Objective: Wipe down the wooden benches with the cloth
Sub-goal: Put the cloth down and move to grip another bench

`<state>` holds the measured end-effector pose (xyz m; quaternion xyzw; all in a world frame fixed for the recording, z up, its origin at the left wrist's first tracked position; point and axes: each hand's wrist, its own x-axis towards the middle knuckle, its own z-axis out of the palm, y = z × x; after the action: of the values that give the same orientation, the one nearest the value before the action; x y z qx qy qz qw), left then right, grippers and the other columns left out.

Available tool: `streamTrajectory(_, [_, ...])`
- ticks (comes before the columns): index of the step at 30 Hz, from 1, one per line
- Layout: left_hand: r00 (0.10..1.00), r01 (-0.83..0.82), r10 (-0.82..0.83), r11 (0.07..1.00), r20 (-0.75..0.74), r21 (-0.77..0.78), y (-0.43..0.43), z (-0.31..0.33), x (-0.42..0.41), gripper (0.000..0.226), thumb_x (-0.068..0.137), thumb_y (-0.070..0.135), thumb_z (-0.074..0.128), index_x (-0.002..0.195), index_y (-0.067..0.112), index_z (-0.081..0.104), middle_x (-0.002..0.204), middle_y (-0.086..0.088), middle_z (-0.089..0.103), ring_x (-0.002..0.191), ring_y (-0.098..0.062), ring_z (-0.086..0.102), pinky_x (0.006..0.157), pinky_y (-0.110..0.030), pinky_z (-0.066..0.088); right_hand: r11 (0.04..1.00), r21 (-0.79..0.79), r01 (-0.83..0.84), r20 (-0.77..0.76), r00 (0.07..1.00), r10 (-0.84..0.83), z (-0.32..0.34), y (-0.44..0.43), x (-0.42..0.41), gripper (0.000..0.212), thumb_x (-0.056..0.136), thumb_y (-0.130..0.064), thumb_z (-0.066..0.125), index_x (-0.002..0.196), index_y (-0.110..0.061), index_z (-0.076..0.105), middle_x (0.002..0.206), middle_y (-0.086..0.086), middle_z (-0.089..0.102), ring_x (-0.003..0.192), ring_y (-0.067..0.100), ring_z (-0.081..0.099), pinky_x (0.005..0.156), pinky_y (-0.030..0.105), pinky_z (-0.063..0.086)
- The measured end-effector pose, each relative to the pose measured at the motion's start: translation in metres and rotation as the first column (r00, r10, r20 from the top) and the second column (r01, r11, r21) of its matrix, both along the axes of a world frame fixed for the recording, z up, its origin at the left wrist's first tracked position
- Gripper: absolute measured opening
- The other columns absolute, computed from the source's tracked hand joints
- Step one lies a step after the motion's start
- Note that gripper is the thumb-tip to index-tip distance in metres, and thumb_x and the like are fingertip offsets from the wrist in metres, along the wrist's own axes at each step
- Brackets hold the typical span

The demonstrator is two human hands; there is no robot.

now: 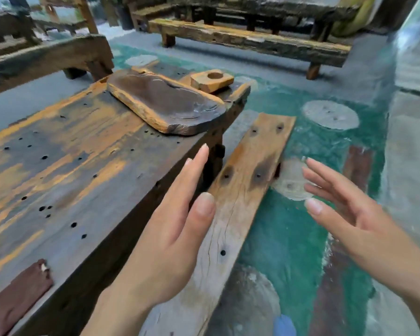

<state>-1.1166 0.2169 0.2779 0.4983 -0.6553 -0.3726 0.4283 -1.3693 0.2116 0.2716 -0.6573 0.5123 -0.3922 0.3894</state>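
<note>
Hovering here: left hand [170, 238] over the worktop [70, 166] edge, right hand [357, 221] beside the low bench [247, 170], both grips spread, fingers straight.

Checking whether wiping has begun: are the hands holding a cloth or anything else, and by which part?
Nothing is held: the left hand and right hand are both open, fingers straight, palms empty.
</note>
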Motion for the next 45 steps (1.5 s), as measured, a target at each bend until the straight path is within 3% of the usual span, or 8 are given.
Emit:
streamTrajectory(4, [0.994, 0.093, -0.086, 0.990, 0.060, -0.107, -0.049, -0.001, -0.099, 0.070, 0.086, 0.078, 0.022, 0.147, 0.043, 0.025, 0.151, 0.024, 0.030, 0.142, 0.002, 0.019, 0.114, -0.031, 0.021, 0.996, -0.026, 0.091, 0.066, 0.994, -0.089, 0.000, -0.030, -0.084, 0.062, 0.071, -0.065, 0.056, 0.129, -0.063, 0.037, 0.133, -0.036, 0.046, 0.125, -0.009, 0.042, 0.094, 0.008, 0.038])
streamTrajectory(8, [0.979, 0.147, -0.126, 0.981, 0.160, -0.123, -0.111, 0.002, -0.200, 0.066, 0.091, 0.069, 0.026, 0.149, 0.038, 0.021, 0.155, 0.017, 0.024, 0.143, 0.001, 0.015, 0.116, -0.029, 0.015, 0.985, -0.030, 0.172, -0.022, 0.985, -0.173, 0.009, -0.073, -0.180, 0.057, 0.080, -0.070, 0.050, 0.132, -0.064, 0.029, 0.137, -0.043, 0.033, 0.128, -0.016, 0.031, 0.104, 0.022, 0.030])
streamTrajectory(15, [0.936, 0.188, -0.123, 0.967, 0.330, -0.174, -0.221, 0.011, -0.312, 0.064, 0.092, 0.061, 0.032, 0.149, 0.037, 0.015, 0.145, 0.042, 0.005, 0.141, 0.009, 0.001, 0.108, -0.006, 0.003, 0.981, -0.039, 0.189, -0.143, 0.971, -0.192, 0.028, -0.175, -0.292, 0.065, 0.078, -0.060, 0.044, 0.138, -0.056, 0.019, 0.146, -0.041, 0.012, 0.128, -0.026, 0.009, 0.104, 0.006, 0.010])
streamTrajectory(19, [0.921, 0.197, -0.121, 0.965, 0.370, -0.174, -0.295, 0.003, -0.353, 0.062, 0.091, 0.060, 0.032, 0.147, 0.039, 0.015, 0.150, 0.033, 0.009, 0.142, 0.008, 0.001, 0.112, -0.012, 0.003, 0.983, -0.041, 0.176, -0.165, 0.970, -0.181, 0.019, -0.252, -0.334, 0.066, 0.081, -0.057, 0.047, 0.139, -0.057, 0.016, 0.146, -0.042, 0.012, 0.130, -0.024, 0.009, 0.108, 0.016, 0.012])
streamTrajectory(25, [0.858, 0.128, 0.028, 0.956, 0.513, -0.266, -0.456, -0.018, -0.401, 0.071, 0.091, 0.062, 0.031, 0.152, 0.031, 0.012, 0.160, 0.015, -0.002, 0.144, -0.001, -0.010, 0.117, -0.024, -0.003, 0.984, -0.115, 0.139, -0.235, 0.958, -0.163, 0.002, -0.420, -0.384, 0.063, 0.082, -0.057, 0.049, 0.132, -0.066, 0.012, 0.147, -0.041, 0.009, 0.130, -0.024, 0.005, 0.098, 0.000, 0.007])
streamTrajectory(29, [0.869, 0.106, 0.013, 0.972, 0.495, -0.210, -0.567, -0.011, -0.441, 0.071, 0.090, 0.064, 0.028, 0.151, 0.035, 0.008, 0.159, 0.016, -0.007, 0.142, 0.002, -0.015, 0.118, -0.032, -0.001, 0.991, -0.097, 0.095, -0.248, 0.962, -0.116, 0.013, -0.540, -0.413, 0.065, 0.080, -0.059, 0.047, 0.134, -0.063, 0.011, 0.148, -0.040, 0.007, 0.131, -0.023, 0.003, 0.107, 0.013, 0.008])
streamTrajectory(36, [0.865, 0.066, 0.000, 0.991, 0.501, -0.115, -0.736, 0.003, -0.515, 0.069, 0.089, 0.067, 0.025, 0.149, 0.041, 0.003, 0.158, 0.020, -0.008, 0.141, 0.005, -0.016, 0.119, -0.036, 0.000, 0.994, -0.102, 0.044, -0.284, 0.956, -0.071, 0.027, -0.714, -0.495, 0.063, 0.080, -0.061, 0.046, 0.133, -0.068, 0.011, 0.148, -0.042, 0.002, 0.132, -0.023, 0.001, 0.105, 0.015, 0.007])
streamTrajectory(45, [0.901, -0.230, 0.208, 0.973, 0.380, 0.014, -0.942, -0.014, -0.607, 0.058, 0.092, 0.065, 0.021, 0.144, 0.048, 0.004, 0.155, 0.028, 0.000, 0.137, 0.015, -0.011, 0.119, -0.029, -0.002, 0.989, -0.074, -0.128, -0.254, 0.962, 0.105, 0.012, -0.967, -0.617, 0.072, 0.071, -0.066, 0.055, 0.131, -0.072, 0.015, 0.139, -0.053, 0.007, 0.132, -0.021, 0.013, 0.110, 0.029, 0.020])
